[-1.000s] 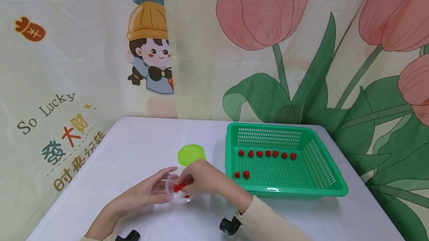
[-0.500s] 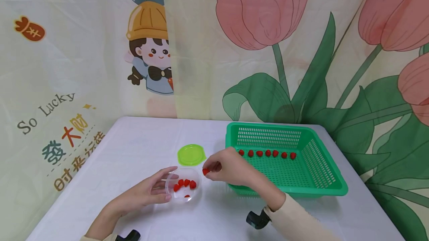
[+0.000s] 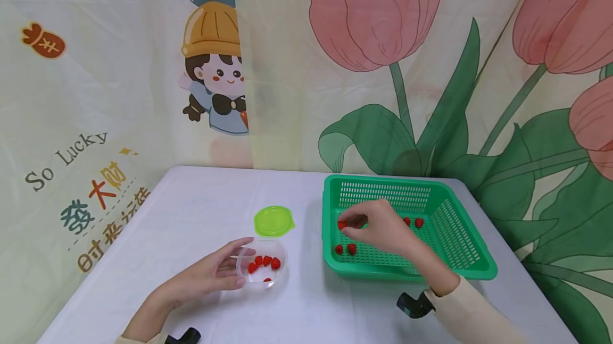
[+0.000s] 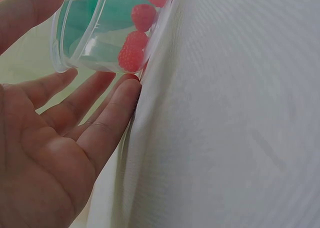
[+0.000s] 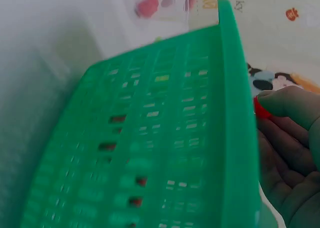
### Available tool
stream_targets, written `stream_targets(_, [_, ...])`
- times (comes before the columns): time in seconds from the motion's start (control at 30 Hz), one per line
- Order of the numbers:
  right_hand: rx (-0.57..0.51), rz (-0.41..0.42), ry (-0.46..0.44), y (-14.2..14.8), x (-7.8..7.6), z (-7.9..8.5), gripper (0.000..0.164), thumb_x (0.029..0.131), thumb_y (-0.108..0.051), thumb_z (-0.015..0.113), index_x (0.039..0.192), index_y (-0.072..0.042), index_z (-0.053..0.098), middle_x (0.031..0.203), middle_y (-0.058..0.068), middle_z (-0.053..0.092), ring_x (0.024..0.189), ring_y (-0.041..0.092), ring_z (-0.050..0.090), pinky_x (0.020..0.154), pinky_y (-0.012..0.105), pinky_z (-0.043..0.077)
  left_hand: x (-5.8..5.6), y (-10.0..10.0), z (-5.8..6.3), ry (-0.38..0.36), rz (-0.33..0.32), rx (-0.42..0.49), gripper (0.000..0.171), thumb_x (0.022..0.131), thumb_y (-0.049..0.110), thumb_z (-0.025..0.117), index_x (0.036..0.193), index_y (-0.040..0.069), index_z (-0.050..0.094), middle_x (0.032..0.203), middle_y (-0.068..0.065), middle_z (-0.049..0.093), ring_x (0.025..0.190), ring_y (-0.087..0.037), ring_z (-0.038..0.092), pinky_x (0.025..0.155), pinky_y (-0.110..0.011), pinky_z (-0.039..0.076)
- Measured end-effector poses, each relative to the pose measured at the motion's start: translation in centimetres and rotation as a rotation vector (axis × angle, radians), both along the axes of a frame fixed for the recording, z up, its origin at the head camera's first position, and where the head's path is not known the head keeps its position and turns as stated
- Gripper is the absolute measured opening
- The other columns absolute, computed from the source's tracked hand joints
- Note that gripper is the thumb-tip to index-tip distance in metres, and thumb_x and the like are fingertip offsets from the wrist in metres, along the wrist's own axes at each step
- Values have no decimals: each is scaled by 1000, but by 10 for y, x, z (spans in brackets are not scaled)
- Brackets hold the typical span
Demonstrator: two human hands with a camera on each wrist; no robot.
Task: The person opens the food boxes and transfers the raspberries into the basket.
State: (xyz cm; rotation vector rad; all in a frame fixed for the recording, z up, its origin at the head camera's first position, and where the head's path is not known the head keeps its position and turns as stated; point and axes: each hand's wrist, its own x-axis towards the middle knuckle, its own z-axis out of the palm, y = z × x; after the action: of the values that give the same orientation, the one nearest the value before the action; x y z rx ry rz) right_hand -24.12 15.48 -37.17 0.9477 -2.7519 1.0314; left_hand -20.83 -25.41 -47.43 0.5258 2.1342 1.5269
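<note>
On the table, a small clear plastic tub (image 3: 280, 248) holds several raspberries (image 3: 275, 263). My left hand (image 3: 210, 272) steadies the tub from its left, thumb in front and fingers behind; the left wrist view shows fingertips (image 4: 102, 78) right at its wall. My right hand (image 3: 378, 227) is above the left part of a green plastic basket (image 3: 460, 269), pinching one raspberry (image 3: 342, 225) between thumb and fingertips. The same red berry (image 5: 261, 108) shows past the basket's rim in the right wrist view. The hand hides most of the basket's back row.
Inside the basket, two raspberries (image 3: 351, 249) lie at the front left, and more raspberries (image 3: 419, 223) show in the back row. A lime-green lid (image 3: 274, 221) lies behind the tub. A printed cloth backdrop (image 3: 282, 67) hangs behind the table (image 3: 210, 195).
My right hand has come out of the tub with a raspberry and moved right, over the basket. The left hand and the tub have stayed in place.
</note>
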Motion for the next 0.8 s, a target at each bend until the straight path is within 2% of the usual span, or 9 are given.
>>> stream_targets(0.2, [44, -65, -3, 25, -6, -11, 13, 85, -19, 77, 98, -20, 76, 85, -15, 69, 76, 2, 65, 70, 21, 55, 1, 0, 1, -6, 7, -7, 78, 90, 17, 72, 152, 35, 27, 150, -8, 39, 135, -32, 43, 98, -19, 45])
stream_targets(0.37, [62, -71, -5, 38, -12, -26, 12, 85, -15, 77, 97, -15, 76, 85, -11, 71, 75, 4, 65, 69, 20, 55, 1, 1, 1, -6, 8, -7, 79, 90, 17, 72, 152, 34, 27, 150, -8, 39, 135, -32, 44, 98, -19, 45])
stream_targets(0.63, [121, -81, -5, 51, -19, -44, 10, 85, -14, 77, 94, -14, 76, 82, -11, 70, 74, 4, 65, 66, 19, 54, 0, 1, 1, -4, 8, -16, 79, 90, 18, 72, 152, 35, 27, 150, -7, 40, 134, -32, 43, 98, -18, 45])
stream_targets(0.8, [147, -59, 13, 56, -22, -53, 10, 85, -12, 77, 95, -13, 76, 83, -10, 71, 74, 1, 64, 65, 19, 54, 1, 0, 2, -4, 7, -14, 79, 90, 18, 72, 152, 35, 26, 150, -7, 40, 134, -32, 44, 98, -19, 45])
